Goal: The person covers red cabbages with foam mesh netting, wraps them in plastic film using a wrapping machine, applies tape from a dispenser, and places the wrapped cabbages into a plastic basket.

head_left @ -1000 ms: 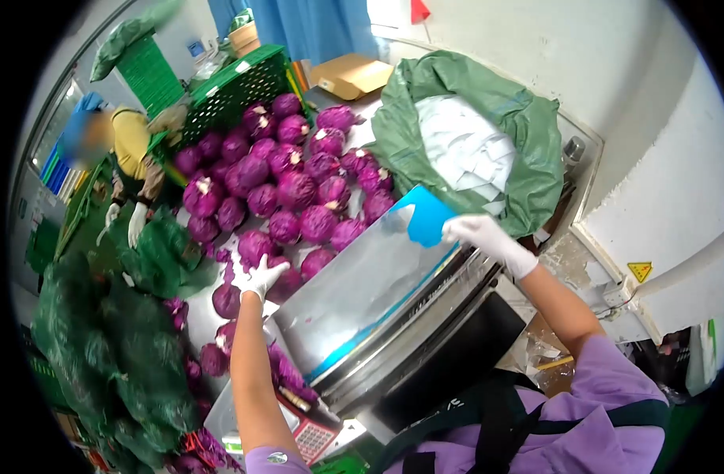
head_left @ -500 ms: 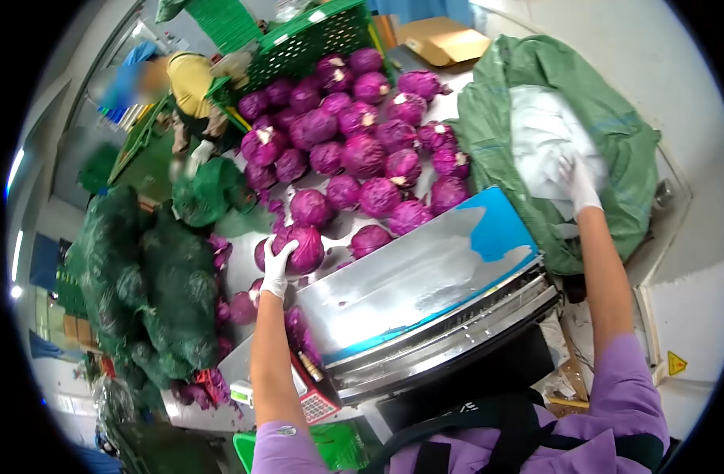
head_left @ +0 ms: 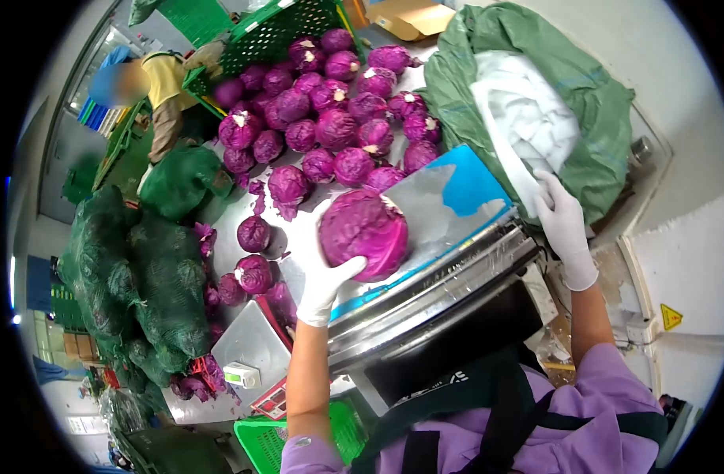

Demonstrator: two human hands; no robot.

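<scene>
My left hand (head_left: 322, 272), spread wide, grips 1 purple cabbage (head_left: 363, 231) over the metal plate (head_left: 425, 212); contact beneath unconfirmed. My right hand (head_left: 563, 229), fingers nearly together, pinches 1 white sheet (head_left: 505, 146) at the green sack (head_left: 599, 130). Hazards: cabbage slipping, from 1-sided support; sheet tearing, from an uneven pull.

Round purple cabbage (head_left: 364, 235) is held left of white strip (head_left: 502, 146)

Mesh bags (head_left: 166, 288) lie left of cabbages (head_left: 335, 128) (sack (head_left: 601, 134) right).
</scene>
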